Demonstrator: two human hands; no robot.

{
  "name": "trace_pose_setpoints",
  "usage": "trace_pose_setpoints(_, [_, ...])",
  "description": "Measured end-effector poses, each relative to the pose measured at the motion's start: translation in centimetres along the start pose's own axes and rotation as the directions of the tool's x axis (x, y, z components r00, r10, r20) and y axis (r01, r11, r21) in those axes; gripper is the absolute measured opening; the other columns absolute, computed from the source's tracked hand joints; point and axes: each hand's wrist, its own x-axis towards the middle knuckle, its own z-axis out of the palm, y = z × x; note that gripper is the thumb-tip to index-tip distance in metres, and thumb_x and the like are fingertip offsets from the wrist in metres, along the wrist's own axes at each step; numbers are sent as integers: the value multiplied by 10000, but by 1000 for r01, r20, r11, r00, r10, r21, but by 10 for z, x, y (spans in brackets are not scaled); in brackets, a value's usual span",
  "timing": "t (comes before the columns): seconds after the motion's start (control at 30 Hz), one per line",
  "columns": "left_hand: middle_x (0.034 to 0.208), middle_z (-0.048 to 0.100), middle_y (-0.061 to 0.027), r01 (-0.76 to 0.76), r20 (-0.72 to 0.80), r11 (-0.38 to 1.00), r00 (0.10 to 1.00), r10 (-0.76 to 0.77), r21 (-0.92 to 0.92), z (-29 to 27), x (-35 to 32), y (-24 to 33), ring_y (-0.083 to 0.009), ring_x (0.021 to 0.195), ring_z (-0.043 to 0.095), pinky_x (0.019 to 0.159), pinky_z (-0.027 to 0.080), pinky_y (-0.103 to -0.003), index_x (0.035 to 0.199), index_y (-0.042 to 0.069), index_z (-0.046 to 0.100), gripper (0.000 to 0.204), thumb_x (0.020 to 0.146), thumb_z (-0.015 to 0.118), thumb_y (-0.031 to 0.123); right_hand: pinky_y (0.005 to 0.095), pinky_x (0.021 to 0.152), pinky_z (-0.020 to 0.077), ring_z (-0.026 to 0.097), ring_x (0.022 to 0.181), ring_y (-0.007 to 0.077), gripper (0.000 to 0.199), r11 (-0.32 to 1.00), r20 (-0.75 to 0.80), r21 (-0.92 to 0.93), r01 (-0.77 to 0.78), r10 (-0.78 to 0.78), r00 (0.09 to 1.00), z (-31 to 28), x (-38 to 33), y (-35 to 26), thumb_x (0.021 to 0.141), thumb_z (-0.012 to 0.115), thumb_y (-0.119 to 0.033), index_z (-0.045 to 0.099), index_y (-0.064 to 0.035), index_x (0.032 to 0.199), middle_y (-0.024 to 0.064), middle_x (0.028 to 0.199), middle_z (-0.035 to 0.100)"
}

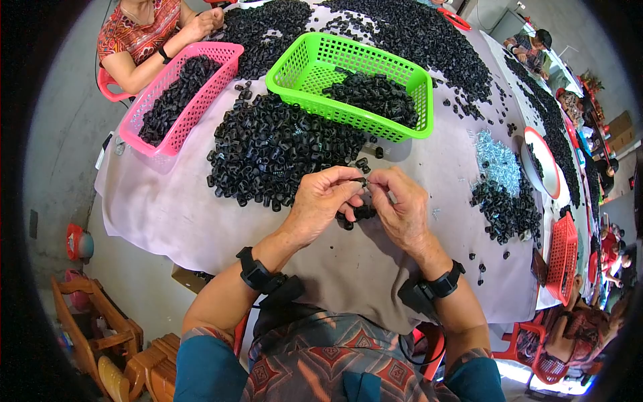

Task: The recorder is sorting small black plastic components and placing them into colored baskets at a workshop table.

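My left hand (321, 201) pinches a small black plastic part (360, 181) between thumb and forefinger, above the near middle of the table. My right hand (402, 204) meets it there, its thumb and forefinger closed at the part's right end. A tiny pale glint shows between the fingertips, too small to name. A few loose black parts (365, 212) lie below the hands. Just beyond them spreads a large heap of similar black parts (268, 144).
A green basket (348, 110) and a pink basket (234, 57) hold more black parts. To the right lie small clear-blue pieces (495, 161), a dark pile (506, 214), a white bowl (550, 167) and a red basket (562, 258). Another person (151, 33) sits at the far left.
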Motion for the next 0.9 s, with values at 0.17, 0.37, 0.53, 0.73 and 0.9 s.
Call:
trace_pose_setpoints(0.17, [860,630,-92,-20,16,1000,1000,20,10,0,0,0,-123,716,600,551,531,-236,1069,-26,590,202,886,571,57,343,608,462,567,670,284,99,999,-5,7,-39,39,999,-1,1,-3,805,569,7,559,-15,901,126,763,553])
trace_pose_setpoints(0.37, [862,631,-90,-29,28,999,999,28,15,1,0,0,-117,716,599,562,536,-238,1064,-24,589,193,890,562,55,347,588,452,551,650,285,120,1000,-7,-2,-9,9,1000,-1,-1,-2,795,570,25,556,-16,906,128,742,529])
trace_pose_setpoints(0.53, [856,631,-88,-19,8,1000,1000,19,-13,2,-1,-1,-112,718,598,566,542,-243,1066,-20,587,195,890,562,59,360,580,448,529,640,290,176,997,-33,-56,61,-63,997,1,-1,-3,752,589,66,551,-13,906,124,728,496])
trace_pose_setpoints(0.73, [854,634,-90,7,-12,998,1000,-7,-58,0,-1,0,-115,710,607,561,546,-245,1062,-20,589,192,888,569,60,367,601,446,519,684,299,199,990,17,-75,116,-115,993,0,0,-2,747,581,78,544,-14,919,124,736,485])
trace_pose_setpoints(0.9, [854,636,-89,5,-8,1000,1000,-5,-22,0,-1,-2,-112,707,609,553,548,-243,1065,-20,592,198,886,576,65,368,615,445,517,693,304,195,988,3,-83,127,-128,992,4,-1,1,755,572,78,542,-13,925,124,742,489])
